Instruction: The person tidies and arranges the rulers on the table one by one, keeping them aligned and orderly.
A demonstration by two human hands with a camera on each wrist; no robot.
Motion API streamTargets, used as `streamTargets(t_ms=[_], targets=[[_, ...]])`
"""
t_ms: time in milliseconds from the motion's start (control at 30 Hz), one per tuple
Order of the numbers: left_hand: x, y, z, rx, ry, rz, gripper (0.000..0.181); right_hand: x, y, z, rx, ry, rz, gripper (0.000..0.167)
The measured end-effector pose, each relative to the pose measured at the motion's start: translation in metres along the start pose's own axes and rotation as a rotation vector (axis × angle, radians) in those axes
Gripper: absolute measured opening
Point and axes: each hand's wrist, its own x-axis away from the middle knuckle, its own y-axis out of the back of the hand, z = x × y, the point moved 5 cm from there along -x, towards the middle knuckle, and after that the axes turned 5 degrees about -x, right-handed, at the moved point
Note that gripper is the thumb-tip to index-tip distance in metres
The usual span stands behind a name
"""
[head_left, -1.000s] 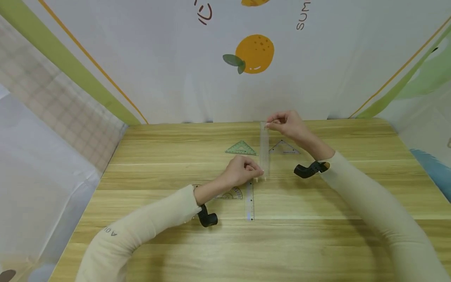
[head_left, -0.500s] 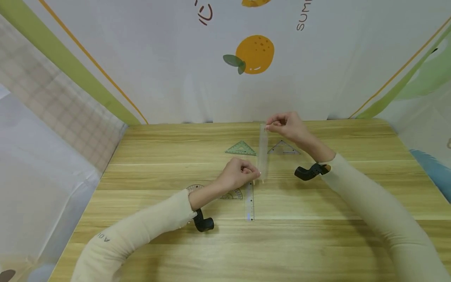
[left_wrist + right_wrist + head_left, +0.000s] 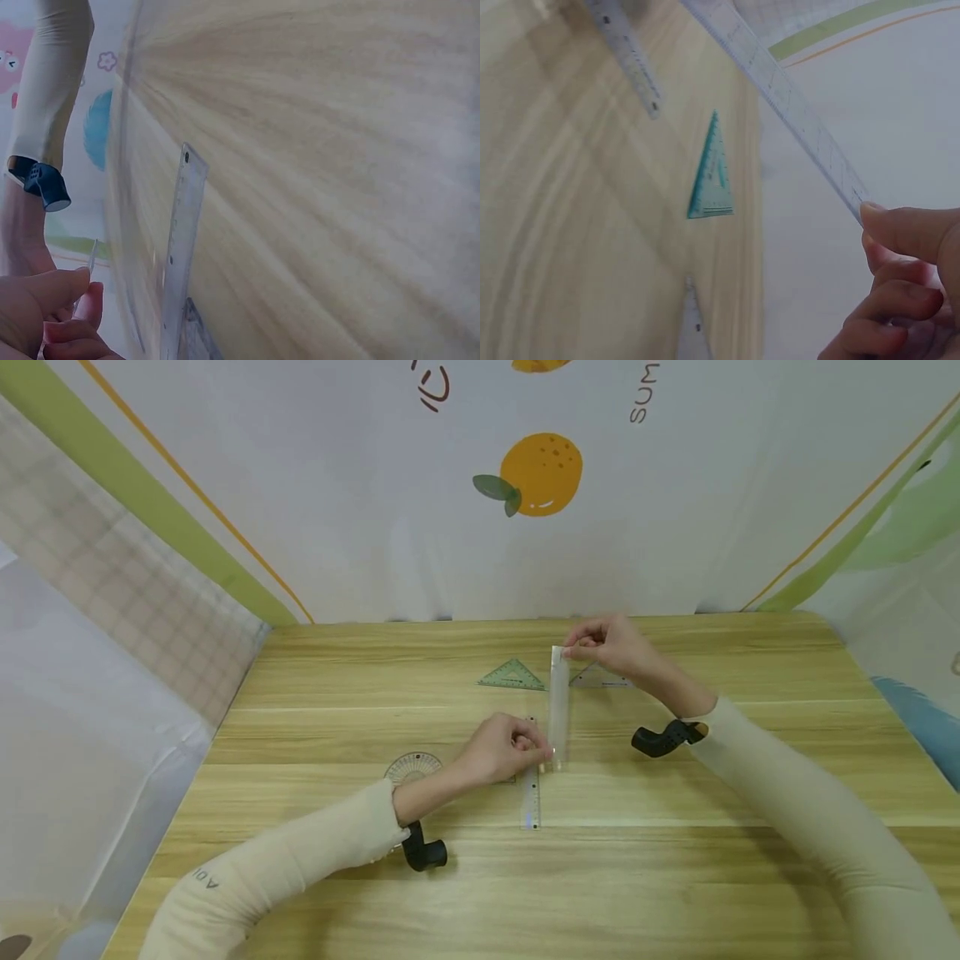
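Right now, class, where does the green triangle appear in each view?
Head: the green triangle is mid-picture, left of the held ruler.
Left wrist: not in it.
Right wrist: green triangle mid-picture, below-left of the held ruler.
Shared landmark: the flat ruler on the table.

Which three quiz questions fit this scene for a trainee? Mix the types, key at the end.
1. Fill in: in the head view, the protractor is partly covered by the person's ____.
2. True or false: the green triangle lies on the table, apart from both hands.
3. Multiple choice: what do the left hand and right hand hold between them, one at each end?
A) the green triangle
B) a clear ruler
C) the protractor

Key: 1. left arm; 2. true; 3. B
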Motion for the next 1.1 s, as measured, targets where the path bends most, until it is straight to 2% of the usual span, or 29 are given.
streamTargets(t_ms=[100, 300, 600, 867, 1100], targets=[[0.003, -0.002, 0.000, -0.017, -0.015, 0.013, 0.009, 0.002, -0.003, -0.003, 0.014, 0.002, 0.029, 0.016], [0.009, -0.008, 0.003, -0.017, 0.009, 0.044, 0.010, 0.005, -0.010, -0.010, 0.026, 0.007, 0.071, 0.015], [0.016, -0.013, 0.001, -0.114, -0.012, 0.041, 0.015, 0.011, -0.020, -0.013, 0.041, 0.027, 0.103, 0.011], [0.021, -0.019, 0.002, -0.165, -0.033, 0.064, 0.015, 0.016, -0.027, -0.016, 0.094, 0.004, 0.119, 0.013], [0.025, -0.025, 0.003, -0.179, -0.023, 0.086, 0.015, 0.021, -0.034, -0.021, 0.148, -0.039, 0.149, 0.010]])
